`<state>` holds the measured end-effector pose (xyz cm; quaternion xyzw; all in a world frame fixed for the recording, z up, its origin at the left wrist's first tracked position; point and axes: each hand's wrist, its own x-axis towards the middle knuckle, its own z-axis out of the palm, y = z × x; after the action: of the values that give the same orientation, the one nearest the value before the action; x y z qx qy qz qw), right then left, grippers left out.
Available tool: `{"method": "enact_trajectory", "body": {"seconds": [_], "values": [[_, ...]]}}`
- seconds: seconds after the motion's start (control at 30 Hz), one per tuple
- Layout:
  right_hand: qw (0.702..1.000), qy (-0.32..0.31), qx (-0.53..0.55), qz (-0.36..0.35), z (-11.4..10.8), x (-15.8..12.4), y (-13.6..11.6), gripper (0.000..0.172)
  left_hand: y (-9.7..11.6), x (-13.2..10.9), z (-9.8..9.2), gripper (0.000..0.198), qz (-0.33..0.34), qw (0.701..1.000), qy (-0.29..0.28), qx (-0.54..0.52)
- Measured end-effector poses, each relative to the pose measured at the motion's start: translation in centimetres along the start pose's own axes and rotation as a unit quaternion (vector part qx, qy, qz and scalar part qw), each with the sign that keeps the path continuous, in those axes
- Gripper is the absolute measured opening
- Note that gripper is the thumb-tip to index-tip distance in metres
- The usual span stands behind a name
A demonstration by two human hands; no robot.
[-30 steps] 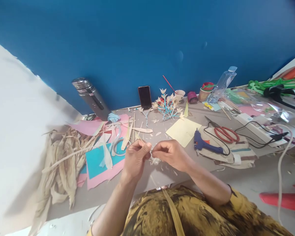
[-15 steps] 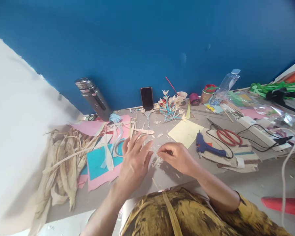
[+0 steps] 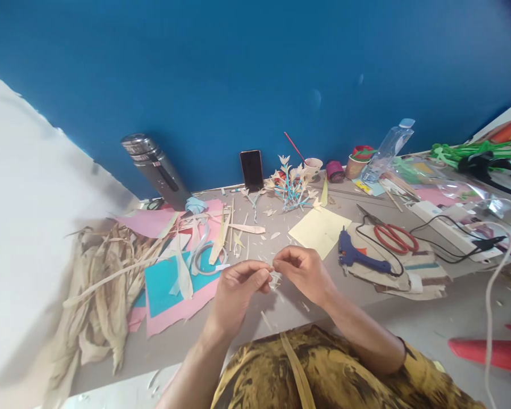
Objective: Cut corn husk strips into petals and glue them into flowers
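Head: right hand [image 3: 305,275] by papery slivers [image 3: 275,282]

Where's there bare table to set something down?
Two spots look bare: the front strip between the near pink sheet and left forearm; the small gap between yellow sheet, glue gun and right hand. Crowded: left under dry husk-like strips, right around the power strip. Scraps litter the middle.

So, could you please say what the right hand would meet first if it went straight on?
The right hand would probably meet the left hand first, though depth is unclear.
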<state>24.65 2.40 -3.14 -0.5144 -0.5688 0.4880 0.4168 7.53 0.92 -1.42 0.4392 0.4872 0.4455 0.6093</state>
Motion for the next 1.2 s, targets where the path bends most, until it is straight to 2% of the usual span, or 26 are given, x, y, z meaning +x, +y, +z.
{"method": "enact_trajectory", "body": {"seconds": [0.23, 0.4, 0.67, 0.83, 1.0, 1.07, 1.2], "values": [[1.0, -0.025, -0.008, -0.014, -0.2, -0.7, -0.3, 0.014, 0.1, 0.1, 1.4, 0.016, -0.012, 0.993, 0.054, 0.107], [0.998, -0.055, -0.012, 0.004, -0.9, -1.0, -0.8, 0.018, 0.2, 0.0, 2.1, 0.02, 0.01, 0.982, 0.064, 0.178], [0.998, -0.051, -0.019, -0.011, -1.1, -1.0, -0.1, 0.024, 0.2, -0.2, 2.8, 0.022, 0.025, 0.97, 0.075, 0.232], [0.998, -0.03, 0.054, 0.028, -1.2, -0.8, 0.1, 0.022, 0.0, -0.1, 2.9, 0.02, 0.04, 0.971, 0.079, 0.222], [0.992, -0.055, 0.103, 0.038, -1.4, -0.8, 0.8, 0.033, -0.5, 0.1, 3.0, 0.016, 0.06, 0.987, 0.072, 0.134], [0.989, -0.071, 0.123, 0.031, -1.4, -0.9, 1.0, 0.036, -0.8, 0.2, 2.9, 0.016, 0.065, 0.987, 0.087, 0.118], [0.988, -0.078, 0.131, 0.036, -1.2, -1.0, 0.9, 0.03, -1.0, 0.2, 2.8, 0.012, 0.07, 0.981, 0.121, 0.133]]}}
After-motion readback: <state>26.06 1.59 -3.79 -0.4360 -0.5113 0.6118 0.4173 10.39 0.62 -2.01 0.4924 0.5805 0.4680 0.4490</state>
